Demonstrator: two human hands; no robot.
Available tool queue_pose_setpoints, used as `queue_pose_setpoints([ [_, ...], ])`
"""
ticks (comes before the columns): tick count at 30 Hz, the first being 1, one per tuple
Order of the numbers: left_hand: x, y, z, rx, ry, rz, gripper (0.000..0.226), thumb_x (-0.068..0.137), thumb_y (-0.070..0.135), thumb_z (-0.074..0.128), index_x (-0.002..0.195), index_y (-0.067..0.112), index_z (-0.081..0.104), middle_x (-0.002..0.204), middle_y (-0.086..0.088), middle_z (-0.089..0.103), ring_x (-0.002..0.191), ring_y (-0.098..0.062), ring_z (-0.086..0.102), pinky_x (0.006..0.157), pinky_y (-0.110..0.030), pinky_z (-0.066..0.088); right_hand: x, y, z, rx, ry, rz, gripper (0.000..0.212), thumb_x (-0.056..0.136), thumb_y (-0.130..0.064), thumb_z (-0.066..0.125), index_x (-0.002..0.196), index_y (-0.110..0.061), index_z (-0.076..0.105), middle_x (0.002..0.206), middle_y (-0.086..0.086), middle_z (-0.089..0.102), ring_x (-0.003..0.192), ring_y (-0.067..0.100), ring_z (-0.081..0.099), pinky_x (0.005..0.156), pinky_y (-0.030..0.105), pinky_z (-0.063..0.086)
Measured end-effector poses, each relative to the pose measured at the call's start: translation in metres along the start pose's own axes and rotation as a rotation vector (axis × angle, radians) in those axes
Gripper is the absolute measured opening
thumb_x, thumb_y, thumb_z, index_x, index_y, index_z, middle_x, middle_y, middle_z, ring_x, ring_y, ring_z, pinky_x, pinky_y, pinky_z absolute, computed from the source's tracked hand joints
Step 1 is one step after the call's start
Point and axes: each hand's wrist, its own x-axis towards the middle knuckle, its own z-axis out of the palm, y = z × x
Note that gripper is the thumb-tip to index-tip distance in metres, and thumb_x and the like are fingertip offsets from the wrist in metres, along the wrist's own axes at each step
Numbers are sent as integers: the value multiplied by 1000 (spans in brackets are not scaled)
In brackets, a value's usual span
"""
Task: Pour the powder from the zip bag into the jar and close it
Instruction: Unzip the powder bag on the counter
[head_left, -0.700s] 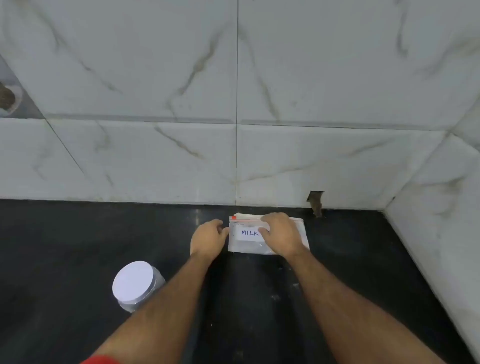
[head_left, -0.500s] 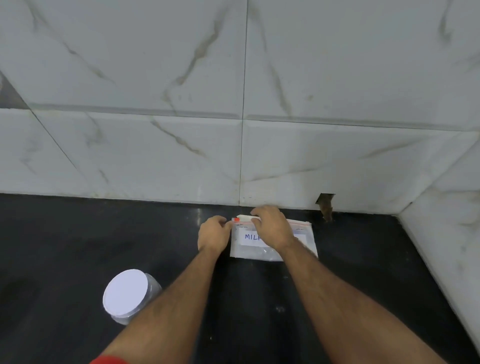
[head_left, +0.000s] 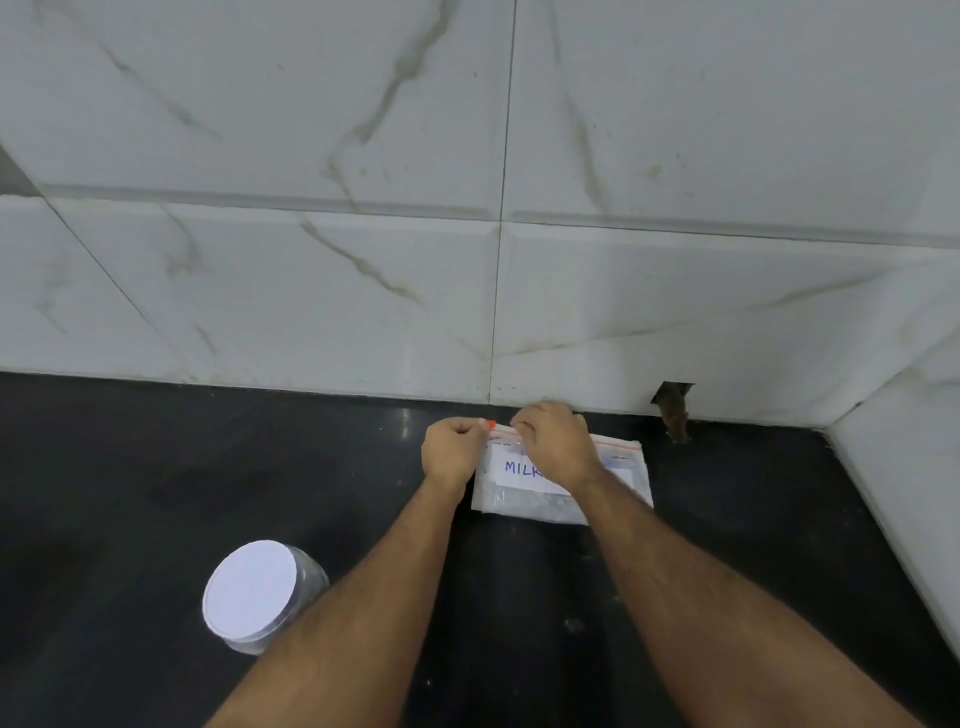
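Right by the marble-tiled wall (head_left: 311, 291), a clear plastic zip bag labelled "MILK" (head_left: 524, 501) lies flat on the black counter (head_left: 156, 467). Both the left hand (head_left: 451, 456) and right hand (head_left: 556, 441) pinch its red-striped top edge. Nearer, well apart to the left, a clear jar with a white lid (head_left: 252, 592) stands capped.

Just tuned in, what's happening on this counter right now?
A person is working at the zip bag labelled "MILK", which lies flat on the black counter near the tiled wall. The left hand pinches the bag's top left corner by the red zip strip, and the right hand grips the top edge beside it. The clear jar stands nearer the person, left of the left forearm, white lid on. Nothing is poured yet.
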Motion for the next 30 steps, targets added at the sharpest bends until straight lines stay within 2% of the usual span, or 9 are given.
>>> queue_pose_setpoints([
  [3,-10,15,-6,-134,-87,49,10,91,15,70,89,10,78,89,-7,78,84,-22,74,77,-35,61,-6,-4,-20,164,-65,16,24,102,-30,48,97,-23,71,97,-4,70,92,19,62,91,42,48],
  [8,-40,46,-20,-222,-176,118,11,92,14,69,90,11,79,85,-6,79,77,-18,73,76,-34,61,-28,-12,-78,439,-130,16,16,97,-30,63,86,-23,71,89,1,74,84,22,70,77,38,54],
  [12,-72,72,-31,-267,-206,197,14,94,8,65,98,2,76,89,-13,75,75,-18,66,70,-27,56,-52,-25,-121,454,-92,-44,13,95,-25,68,84,-23,73,87,-2,74,81,20,70,75,33,54],
  [16,-109,94,-42,-269,-233,266,14,93,8,65,99,1,76,85,-15,70,68,-18,63,60,-23,53,-82,-36,-153,470,-44,-72,13,93,-20,70,81,-20,75,92,10,77,81,22,66,84,42,54],
  [18,-127,102,-47,-288,-248,294,12,93,8,66,95,4,77,77,-12,68,60,-16,60,52,-20,50,-97,-41,-166,472,-14,-90,14,92,-18,71,78,-19,75,90,14,77,76,20,64,77,40,53],
  [21,-151,109,-54,-281,-276,323,12,93,10,66,95,4,76,81,-14,69,68,-23,57,58,-28,48,-117,-46,-185,470,10,-97,17,89,-18,73,72,-22,74,69,1,72,61,10,59,63,31,48],
  [24,-171,110,-63,-289,-334,306,10,92,13,68,93,9,77,78,-8,73,62,-18,64,54,-24,52,-136,-48,-199,444,-59,-109,18,88,-19,74,70,-21,74,60,-12,66,55,3,56,60,25,47],
  [26,-181,108,-68,-291,-396,249,13,91,16,70,99,8,78,78,-5,75,59,-14,67,52,-22,54,-146,-49,-207,436,-132,-103,16,88,-17,74,73,-21,76,66,-10,70,62,4,60,69,25,50],
  [30,-194,95,-70,-272,-454,140,9,91,17,70,94,15,78,71,2,74,55,-7,64,54,-23,56,-158,-46,-206,400,-236,-29,16,86,-17,75,71,-21,77,67,-7,73,63,9,64,71,29,52],
])
